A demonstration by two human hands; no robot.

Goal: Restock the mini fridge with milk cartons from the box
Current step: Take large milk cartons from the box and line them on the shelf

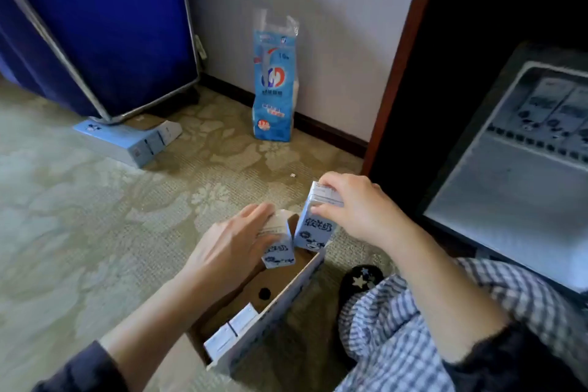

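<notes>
An open cardboard box point(280, 302) lies on the carpet in front of me. My right hand point(356, 204) grips the top of a blue-and-white milk carton point(313, 229), held upright above the box's far end. My left hand point(232, 245) closes around a second milk carton point(278, 253) at the box's far end. Two more cartons point(232, 329) lie in the box's near end. The mini fridge point(515, 169) stands open at the right, with cartons point(556, 108) visible on its door shelf.
A flat blue carton box point(127, 140) lies on the carpet at the left under a blue-draped metal frame point(95, 32). A blue paper pack point(275, 83) leans on the wall. My checked trouser knee point(429, 312) and slipper point(362, 280) are right of the box.
</notes>
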